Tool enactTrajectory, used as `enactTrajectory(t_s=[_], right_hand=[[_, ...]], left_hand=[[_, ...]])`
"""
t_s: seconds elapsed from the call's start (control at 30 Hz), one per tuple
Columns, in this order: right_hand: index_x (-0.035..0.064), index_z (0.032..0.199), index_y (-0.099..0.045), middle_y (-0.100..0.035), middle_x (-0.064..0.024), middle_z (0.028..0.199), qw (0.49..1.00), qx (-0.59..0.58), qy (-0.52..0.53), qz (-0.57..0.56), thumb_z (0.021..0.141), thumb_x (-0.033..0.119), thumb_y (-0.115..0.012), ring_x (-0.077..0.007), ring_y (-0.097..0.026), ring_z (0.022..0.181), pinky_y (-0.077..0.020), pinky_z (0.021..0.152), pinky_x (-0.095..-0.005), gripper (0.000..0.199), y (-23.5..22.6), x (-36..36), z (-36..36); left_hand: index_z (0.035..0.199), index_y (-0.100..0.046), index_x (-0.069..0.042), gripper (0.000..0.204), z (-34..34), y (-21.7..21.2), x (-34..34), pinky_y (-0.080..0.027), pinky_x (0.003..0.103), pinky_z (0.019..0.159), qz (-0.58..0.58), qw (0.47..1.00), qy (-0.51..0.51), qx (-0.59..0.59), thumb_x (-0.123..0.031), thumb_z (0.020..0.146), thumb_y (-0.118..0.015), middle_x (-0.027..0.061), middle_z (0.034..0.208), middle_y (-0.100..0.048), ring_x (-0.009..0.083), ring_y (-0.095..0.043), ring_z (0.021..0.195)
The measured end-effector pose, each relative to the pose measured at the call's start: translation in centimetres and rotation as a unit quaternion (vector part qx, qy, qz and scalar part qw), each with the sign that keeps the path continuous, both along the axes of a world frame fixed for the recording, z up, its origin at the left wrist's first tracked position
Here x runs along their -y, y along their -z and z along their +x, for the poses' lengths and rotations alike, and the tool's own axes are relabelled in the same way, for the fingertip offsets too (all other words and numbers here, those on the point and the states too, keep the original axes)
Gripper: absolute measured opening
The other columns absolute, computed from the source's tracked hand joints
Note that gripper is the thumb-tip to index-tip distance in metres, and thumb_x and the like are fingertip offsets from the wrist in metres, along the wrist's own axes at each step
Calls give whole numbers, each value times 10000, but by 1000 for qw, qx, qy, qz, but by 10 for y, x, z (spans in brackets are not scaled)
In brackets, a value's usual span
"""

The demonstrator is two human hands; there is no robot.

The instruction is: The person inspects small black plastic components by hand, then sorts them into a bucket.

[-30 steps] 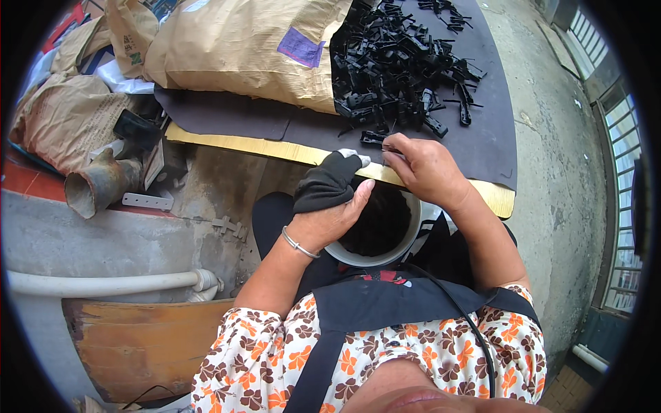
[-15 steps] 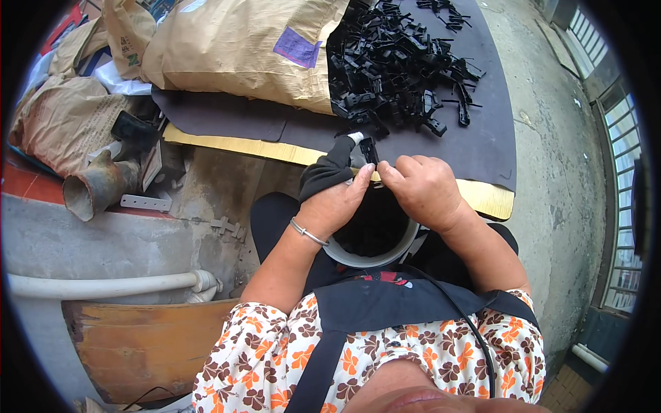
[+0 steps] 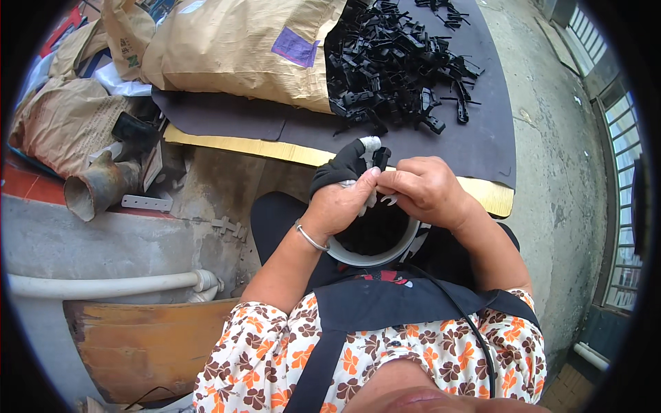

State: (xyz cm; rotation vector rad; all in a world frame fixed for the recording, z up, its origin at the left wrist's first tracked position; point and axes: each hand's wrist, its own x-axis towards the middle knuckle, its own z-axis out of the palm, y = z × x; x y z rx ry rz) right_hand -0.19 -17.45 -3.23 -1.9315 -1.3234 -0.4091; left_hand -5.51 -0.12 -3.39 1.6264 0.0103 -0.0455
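A black plastic part stands up between the fingers of my left hand, which is closed on it. That hand wears a partial black glove with pale fingertips and a metal bracelet at the wrist. My right hand is bare and closed in a pinch, its fingertips meeting my left thumb just below the part. A small pale piece pokes out under the right fingers; its kind is unclear. Both hands are over a round bucket between my knees, dark inside. Beyond them, similar black plastic parts lie heaped on the table.
A large brown paper sack lies on the dark-topped table, its mouth at the heap. To the left are another sack, a rusty pipe piece and a white pipe. A barred window stands at right.
The hands have drawn slightly back from the table edge. The black part now stands higher between the left fingers, and a small pale piece shows under the right fingers.
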Motion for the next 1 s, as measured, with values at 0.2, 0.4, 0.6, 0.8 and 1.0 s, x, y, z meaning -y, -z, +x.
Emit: enactTrajectory(t_s=[0.2, 0.4, 0.6, 0.8, 1.0], right_hand=[[31, 713, -608, -547, -77, 615, 965, -228, -114, 65, 737, 79, -717, -212, -524, 534, -396, 489, -300, 121, 7, -1, 6], [27, 646, -533, -495, -9, 588, 937, -339, 6, 83, 765, 103, -713, -83, -431, 509, -337, 465, -244, 229, 8, -7, -2], [29, 710, -517, -451, 72, 622, 842, -516, 17, 156, 869, 173, -636, -23, -394, 593, -328, 503, -207, 245, 13, -15, -7], [7, 804, -518, -469, -58, 593, 934, -349, 44, 61, 930, 199, -521, -152, -434, 548, -380, 519, -295, 229, 6, -9, -6], [-6, 802, -523, -484, -133, 616, 929, -365, 55, -3, 924, 163, -498, -204, -426, 544, -394, 529, -327, 210, 6, -13, -4]], left_hand=[[1223, -496, -2, 382, -3, -8, -8, -446, 200, 576, -50, 992, 92, -64, -140, 881, -594, 14, 854, -614, 48, -512, 649], [1193, -521, 5, 338, -7, 2, -6, -458, 220, 692, 15, 998, 54, 36, -58, 862, -548, 34, 940, -617, 65, -528, 779], [1174, -523, 8, 313, -6, 1, 1, -440, 211, 610, 85, 982, 52, 161, -56, 868, -533, 26, 832, -611, 64, -502, 640], [1162, -541, 24, 309, -5, -2, 0, -431, 209, 565, 50, 998, 5, 46, -54, 862, -542, 14, 777, -617, 44, -487, 595], [1157, -546, 28, 329, -3, 15, 5, -492, 288, 702, 148, 972, -22, 179, -47, 837, -556, 118, 898, -653, 179, -621, 746]])
